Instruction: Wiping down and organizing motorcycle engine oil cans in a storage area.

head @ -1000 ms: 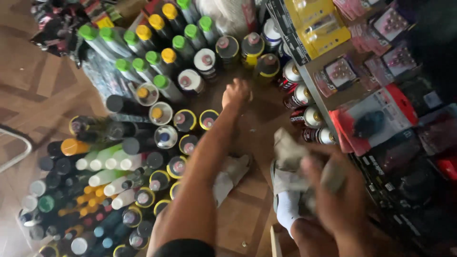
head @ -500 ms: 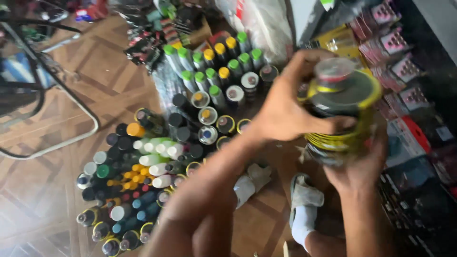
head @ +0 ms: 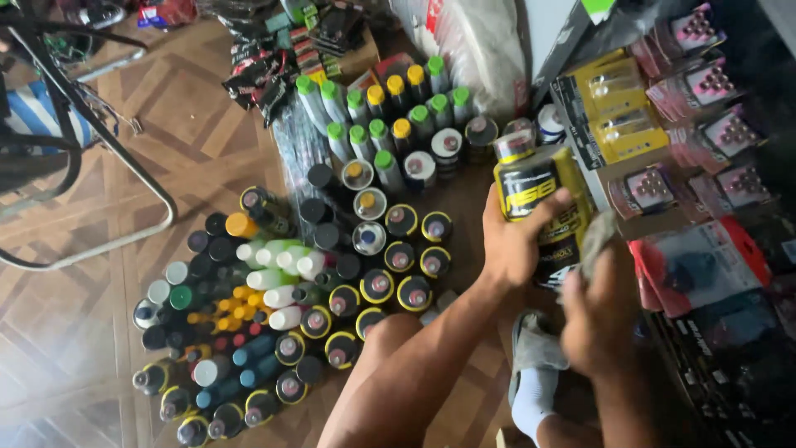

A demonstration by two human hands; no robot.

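Observation:
My left hand grips a black and yellow spray can upright, fingers wrapped round its lower body. My right hand presses a grey cloth against the can's right side. The can is held above the wooden floor, to the right of a crowd of standing spray cans. A foot in a white sock and sandal shows below my hands.
Several green and yellow capped bottles stand at the back. More cans and bottles lie and stand at the left. A shelf of packaged goods runs along the right. A metal chair frame is at the upper left.
My left hand reached to the cans, then came back with a black and yellow can. The can has tilted from top-on to upright, and my right hand now holds the cloth against it.

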